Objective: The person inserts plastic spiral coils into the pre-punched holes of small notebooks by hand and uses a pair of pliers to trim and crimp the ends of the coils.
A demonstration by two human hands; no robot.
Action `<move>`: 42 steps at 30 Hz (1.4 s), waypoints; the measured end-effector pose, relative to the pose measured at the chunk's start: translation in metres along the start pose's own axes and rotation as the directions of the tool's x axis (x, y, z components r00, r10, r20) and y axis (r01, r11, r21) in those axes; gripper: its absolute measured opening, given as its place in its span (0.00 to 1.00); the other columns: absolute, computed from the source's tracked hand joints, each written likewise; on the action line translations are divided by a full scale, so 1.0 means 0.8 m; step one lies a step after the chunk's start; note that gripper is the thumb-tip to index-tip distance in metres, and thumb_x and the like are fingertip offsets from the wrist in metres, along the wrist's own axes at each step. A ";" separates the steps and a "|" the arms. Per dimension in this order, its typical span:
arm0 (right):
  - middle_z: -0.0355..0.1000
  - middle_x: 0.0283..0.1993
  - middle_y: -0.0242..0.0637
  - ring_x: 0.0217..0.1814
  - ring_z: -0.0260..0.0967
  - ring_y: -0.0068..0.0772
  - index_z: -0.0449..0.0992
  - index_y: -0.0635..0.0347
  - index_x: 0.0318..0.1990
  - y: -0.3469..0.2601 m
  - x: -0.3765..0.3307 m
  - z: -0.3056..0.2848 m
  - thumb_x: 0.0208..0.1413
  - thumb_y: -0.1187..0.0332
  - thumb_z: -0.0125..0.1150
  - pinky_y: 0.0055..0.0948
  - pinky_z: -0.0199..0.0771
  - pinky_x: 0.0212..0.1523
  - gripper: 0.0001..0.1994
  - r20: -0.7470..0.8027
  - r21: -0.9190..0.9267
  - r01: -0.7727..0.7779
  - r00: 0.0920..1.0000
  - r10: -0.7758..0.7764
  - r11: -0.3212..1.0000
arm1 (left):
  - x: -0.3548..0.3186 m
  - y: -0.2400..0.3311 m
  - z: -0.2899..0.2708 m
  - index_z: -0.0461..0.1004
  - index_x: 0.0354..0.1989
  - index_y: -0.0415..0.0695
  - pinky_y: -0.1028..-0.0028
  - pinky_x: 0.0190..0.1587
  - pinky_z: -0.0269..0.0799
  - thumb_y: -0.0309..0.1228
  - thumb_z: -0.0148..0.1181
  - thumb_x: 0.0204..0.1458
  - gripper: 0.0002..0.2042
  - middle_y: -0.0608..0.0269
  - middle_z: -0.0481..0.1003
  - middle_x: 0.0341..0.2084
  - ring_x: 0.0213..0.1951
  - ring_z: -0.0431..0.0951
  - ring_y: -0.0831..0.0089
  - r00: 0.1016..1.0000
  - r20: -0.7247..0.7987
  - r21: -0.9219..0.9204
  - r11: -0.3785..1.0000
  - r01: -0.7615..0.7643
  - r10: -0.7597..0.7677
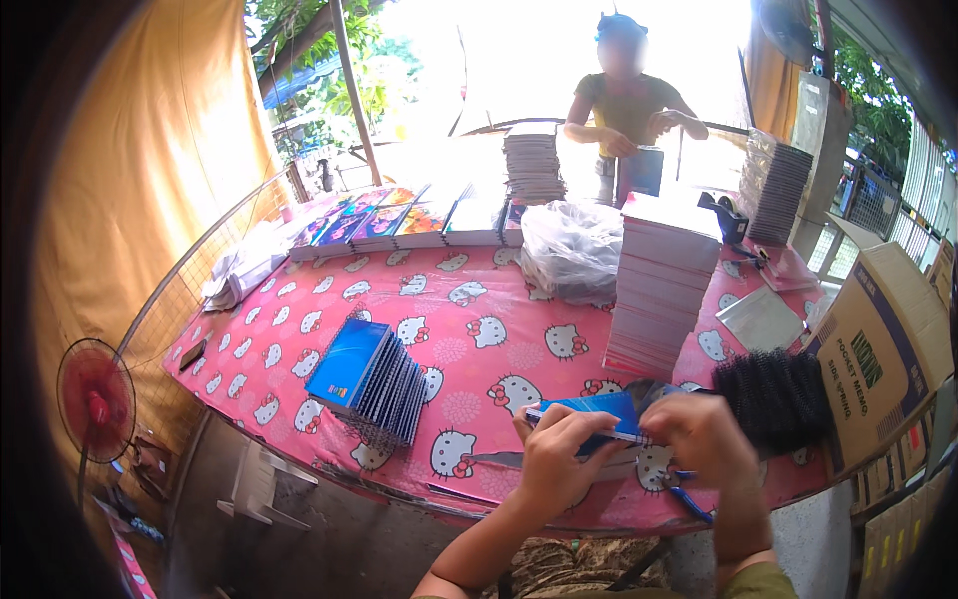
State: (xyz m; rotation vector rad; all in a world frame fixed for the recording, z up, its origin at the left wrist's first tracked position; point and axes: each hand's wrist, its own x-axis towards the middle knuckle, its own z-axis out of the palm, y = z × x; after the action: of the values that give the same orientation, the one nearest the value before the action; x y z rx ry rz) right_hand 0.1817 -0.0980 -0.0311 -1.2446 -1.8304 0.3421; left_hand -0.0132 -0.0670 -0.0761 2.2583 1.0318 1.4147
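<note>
At the table's near edge my left hand (561, 449) pinches a blue-covered spiral notebook (609, 404), thumb below and fingers on top. My right hand (707, 429) is curled at the notebook's right-hand edge, smeared by motion; whatever its fingers grip there is hidden. Beside it on the right lies a heap of black binding coils (768, 404). Blue-handled pliers (691, 502) rest on the table just under my right hand. Farther left stands a stack of blue spiral notebooks (364, 374), its coils facing right.
A tall paper stack (664, 285) rises beyond my hands, next to a clear plastic bag (569, 250). Colourful booklets (374, 222) line the far edge of the pink table (469, 359). A cardboard box (883, 349) leans at right. Across the table stands another person (629, 110).
</note>
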 end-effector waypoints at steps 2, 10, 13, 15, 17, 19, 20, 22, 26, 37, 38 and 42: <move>0.76 0.35 0.49 0.38 0.75 0.49 0.78 0.67 0.33 0.030 0.014 -0.034 0.55 0.69 0.59 0.38 0.75 0.38 0.08 -0.014 -0.108 -0.176 0.984 0.175 0.979 | -0.002 -0.009 -0.002 0.81 0.33 0.51 0.70 0.46 0.60 0.32 0.75 0.35 0.14 0.71 0.80 0.33 0.37 0.75 0.73 0.997 0.042 0.011 0.997 -0.073 0.072; 0.76 0.33 0.52 0.40 0.76 0.54 0.75 0.65 0.38 0.179 -0.066 -0.004 0.39 0.48 0.70 0.45 0.76 0.41 0.28 0.194 -0.713 -0.219 0.852 0.486 0.667 | 0.020 -0.004 0.009 0.80 0.33 0.45 0.64 0.43 0.73 0.30 0.78 0.29 0.19 0.62 0.78 0.32 0.40 0.74 0.63 0.981 -0.129 0.065 0.989 -0.136 0.143; 0.76 0.34 0.53 0.37 0.77 0.53 0.75 0.65 0.39 0.181 -0.049 -0.014 0.39 0.63 0.69 0.44 0.76 0.39 0.20 0.040 -0.559 -0.318 0.912 0.408 0.766 | 0.024 -0.014 0.018 0.79 0.33 0.44 0.65 0.42 0.72 0.31 0.78 0.30 0.19 0.61 0.77 0.27 0.36 0.76 0.62 0.986 -0.098 0.013 0.990 -0.137 0.138; 0.77 0.35 0.51 0.36 0.77 0.46 0.75 0.65 0.42 0.173 -0.030 -0.035 0.38 0.71 0.68 0.39 0.76 0.40 0.19 -0.007 0.021 -0.361 0.932 0.361 0.932 | 0.023 -0.015 0.015 0.78 0.31 0.44 0.65 0.40 0.72 0.31 0.77 0.30 0.17 0.62 0.78 0.27 0.35 0.75 0.63 0.994 -0.065 0.015 0.996 -0.083 0.084; 0.78 0.35 0.44 0.37 0.76 0.38 0.75 0.65 0.44 0.158 -0.022 -0.034 0.39 0.76 0.66 0.33 0.75 0.39 0.19 -0.003 0.464 -0.324 0.930 0.367 0.825 | 0.026 -0.016 0.017 0.78 0.29 0.44 0.66 0.39 0.71 0.32 0.77 0.31 0.16 0.62 0.78 0.27 0.34 0.75 0.64 0.996 -0.061 0.021 0.998 -0.057 0.058; 0.77 0.36 0.39 0.37 0.74 0.33 0.76 0.65 0.43 0.151 -0.012 -0.035 0.39 0.76 0.66 0.30 0.75 0.37 0.18 -0.043 0.347 -0.254 0.957 0.285 0.903 | 0.035 -0.014 0.022 0.77 0.27 0.43 0.66 0.38 0.71 0.33 0.77 0.31 0.16 0.63 0.78 0.26 0.33 0.75 0.65 0.995 -0.062 0.034 0.997 -0.072 0.074; 0.77 0.37 0.38 0.37 0.74 0.33 0.76 0.65 0.43 0.157 0.000 -0.036 0.39 0.76 0.67 0.29 0.75 0.37 0.18 -0.033 0.132 -0.214 0.975 0.220 0.968 | 0.036 -0.012 0.022 0.77 0.27 0.43 0.67 0.38 0.71 0.33 0.77 0.31 0.15 0.63 0.78 0.26 0.33 0.75 0.65 0.997 -0.044 0.024 0.998 -0.063 0.064; 0.76 0.39 0.38 0.36 0.74 0.31 0.76 0.65 0.42 0.149 0.016 -0.038 0.38 0.75 0.68 0.28 0.75 0.36 0.18 0.044 0.346 -0.185 0.983 0.181 0.920 | 0.044 -0.010 0.019 0.78 0.27 0.43 0.67 0.38 0.70 0.33 0.76 0.31 0.15 0.63 0.78 0.25 0.33 0.74 0.66 0.998 -0.034 0.013 0.998 -0.057 0.058; 0.76 0.44 0.37 0.39 0.72 0.27 0.76 0.65 0.42 0.126 0.017 -0.048 0.38 0.77 0.68 0.28 0.74 0.41 0.18 0.129 0.235 -0.179 0.980 0.152 0.955 | 0.045 -0.015 0.021 0.78 0.28 0.42 0.67 0.39 0.71 0.30 0.75 0.32 0.14 0.63 0.78 0.26 0.34 0.75 0.66 1.000 0.015 -0.022 1.000 -0.004 0.004; 0.78 0.35 0.38 0.38 0.74 0.28 0.78 0.63 0.44 0.123 0.043 -0.033 0.36 0.74 0.67 0.30 0.73 0.43 0.21 0.126 0.356 -0.111 0.990 0.070 0.928 | 0.047 -0.025 0.016 0.77 0.39 0.42 0.67 0.44 0.73 0.30 0.76 0.34 0.20 0.58 0.78 0.37 0.44 0.78 0.64 0.999 -0.040 -0.094 0.995 0.008 -0.012; 0.78 0.37 0.38 0.38 0.74 0.28 0.78 0.63 0.44 0.128 0.048 -0.034 0.36 0.75 0.67 0.30 0.73 0.43 0.21 0.131 0.194 -0.122 0.987 0.097 0.973 | 0.047 -0.029 0.016 0.77 0.40 0.42 0.67 0.45 0.74 0.30 0.76 0.34 0.22 0.58 0.78 0.39 0.45 0.78 0.63 0.993 -0.108 -0.065 0.997 -0.049 0.041; 0.77 0.40 0.35 0.40 0.73 0.29 0.76 0.64 0.46 0.122 0.061 -0.017 0.33 0.81 0.67 0.32 0.75 0.43 0.24 0.143 0.093 -0.295 0.949 0.280 0.951 | 0.041 -0.039 0.001 0.77 0.43 0.40 0.72 0.45 0.75 0.25 0.73 0.40 0.19 0.56 0.77 0.43 0.43 0.79 0.69 0.977 -0.080 -0.250 0.953 0.173 -0.198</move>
State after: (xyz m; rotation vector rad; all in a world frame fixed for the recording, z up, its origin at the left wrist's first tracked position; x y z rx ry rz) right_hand 0.2461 -0.0144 -0.0610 -1.4398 -1.7076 0.6939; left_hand -0.0173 -0.0218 -0.0723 1.8823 1.0120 1.5005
